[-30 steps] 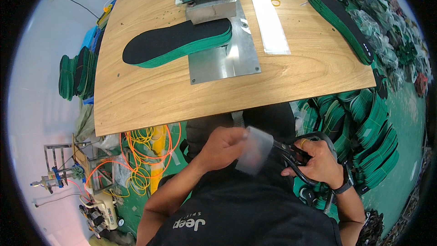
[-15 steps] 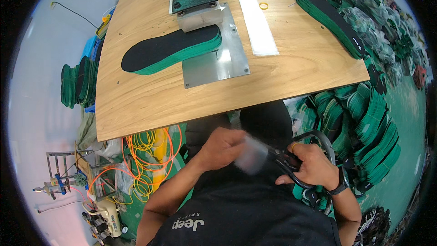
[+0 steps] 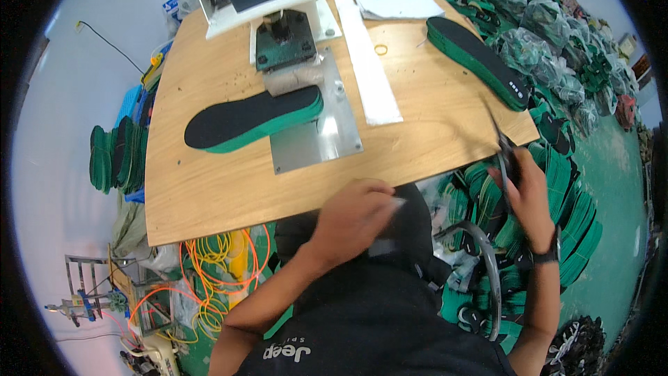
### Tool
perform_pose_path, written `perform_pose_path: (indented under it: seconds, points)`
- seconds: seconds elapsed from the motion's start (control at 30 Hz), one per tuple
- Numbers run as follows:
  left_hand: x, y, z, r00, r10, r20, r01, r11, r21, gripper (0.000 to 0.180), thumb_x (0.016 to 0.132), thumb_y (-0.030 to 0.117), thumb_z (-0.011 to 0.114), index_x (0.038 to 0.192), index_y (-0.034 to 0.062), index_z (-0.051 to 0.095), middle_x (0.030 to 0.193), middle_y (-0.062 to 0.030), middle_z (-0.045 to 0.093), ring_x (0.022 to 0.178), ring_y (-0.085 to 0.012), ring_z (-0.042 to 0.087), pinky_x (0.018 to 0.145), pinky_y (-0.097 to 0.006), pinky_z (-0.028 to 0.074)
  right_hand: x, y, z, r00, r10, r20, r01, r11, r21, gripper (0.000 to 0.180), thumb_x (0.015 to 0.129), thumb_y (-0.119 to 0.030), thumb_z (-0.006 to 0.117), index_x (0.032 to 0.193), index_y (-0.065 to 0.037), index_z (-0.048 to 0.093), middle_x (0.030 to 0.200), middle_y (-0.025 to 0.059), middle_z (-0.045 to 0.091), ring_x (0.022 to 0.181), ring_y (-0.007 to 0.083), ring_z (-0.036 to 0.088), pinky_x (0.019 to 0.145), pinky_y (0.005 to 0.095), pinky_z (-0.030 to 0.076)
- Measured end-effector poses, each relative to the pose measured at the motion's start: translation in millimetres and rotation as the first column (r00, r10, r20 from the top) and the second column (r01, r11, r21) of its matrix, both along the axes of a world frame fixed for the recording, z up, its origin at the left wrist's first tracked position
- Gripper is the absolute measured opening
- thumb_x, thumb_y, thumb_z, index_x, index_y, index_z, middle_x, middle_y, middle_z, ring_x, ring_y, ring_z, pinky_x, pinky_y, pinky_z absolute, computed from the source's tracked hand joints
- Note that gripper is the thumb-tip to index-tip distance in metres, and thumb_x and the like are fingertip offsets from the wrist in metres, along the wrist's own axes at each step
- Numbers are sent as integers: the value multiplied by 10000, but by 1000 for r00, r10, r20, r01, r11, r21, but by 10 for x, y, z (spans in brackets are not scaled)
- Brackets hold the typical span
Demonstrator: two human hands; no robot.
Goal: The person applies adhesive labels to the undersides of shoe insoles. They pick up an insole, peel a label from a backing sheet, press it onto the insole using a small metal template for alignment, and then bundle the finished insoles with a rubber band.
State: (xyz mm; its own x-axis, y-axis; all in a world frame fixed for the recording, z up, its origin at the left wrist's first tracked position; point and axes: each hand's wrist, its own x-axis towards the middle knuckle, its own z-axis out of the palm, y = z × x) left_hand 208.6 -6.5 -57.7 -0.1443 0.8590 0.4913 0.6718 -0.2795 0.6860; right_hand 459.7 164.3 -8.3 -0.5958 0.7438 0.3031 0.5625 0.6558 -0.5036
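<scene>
In my right hand is a pair of black-handled scissors, raised over the table's right front corner with the blades pointing up and away. My left hand is closed in front of the table edge, above my lap. A small whitish, see-through piece, blurred, shows at its fingertips. Beyond it on the table lies a stack of black-topped green insoles, partly on a metal plate and reaching under the block of a press. A second insole stack rests near the right edge.
A long white strip, a yellow ring and a paper pad with a green pen lie on the wooden table. Green insole piles and plastic bags fill the right side. Orange and yellow hoses coil below left.
My right hand has lifted the scissors from near my lap up to the table's right corner. My left hand has moved slightly right and up. The view has tilted up, showing more of the press.
</scene>
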Motion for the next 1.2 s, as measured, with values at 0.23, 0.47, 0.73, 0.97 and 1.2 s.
perform_pose_path:
  seconds: [0.23, 0.47, 0.73, 0.97, 1.2]
  points:
    - [165, 41, 208, 935, -337, 111, 352, 919, -176, 116, 866, 145, 634, 935, 67, 687, 807, -99, 660, 730, -258, 630, 642, -348, 493, -766, 718, -225, 989, -36, 144, 14, 989, 147, 363, 788, -170, 682, 1040, 56, 549, 856, 242, 602, 823, 410, 585, 724, 457, 466]
    - [-232, -350, 353, 798, -258, 544, 171, 963, 207, 133, 865, 87, 633, 949, 6, 698, 966, -157, 651, 860, -216, 626, 737, -307, 494, -1028, -304, 220, 853, 464, -239, -477, 879, 5, 502, 779, -230, 743, 1182, -2, 549, 1169, 206, 584, 1083, 354, 574, 915, 390, 466]
    - [-453, -506, 305, 782, -40, 622, -9, 997, 75, 182, 899, 149, 594, 955, 10, 696, 994, -159, 605, 893, -229, 583, 789, -330, 477, -1699, -1003, -64, 548, 600, -582, -803, 573, -166, 144, 819, -146, 695, 856, -27, 622, 717, 147, 584, 614, 340, 569, 520, 395, 416]
    - [-1243, -358, 421, 981, 186, 54, -190, 979, 70, 279, 800, 100, 677, 1062, 5, 651, 1100, -133, 606, 997, -278, 573, 877, -363, 454, -1955, -962, -1, 826, 199, -527, -553, 471, -688, 191, 891, -160, 623, 797, 6, 626, 674, 46, 611, 559, 133, 576, 497, 280, 445]
    - [-2272, 17, 785, 846, 183, -501, -255, 964, -79, 618, 682, 429, 752, 1110, 1, 626, 1136, -174, 593, 1076, -329, 540, 944, -413, 411, -2525, -690, -94, 833, -275, -479, -465, 120, -877, 173, 892, -149, 612, 816, 5, 632, 729, 32, 621, 590, 75, 565, 530, 213, 466]
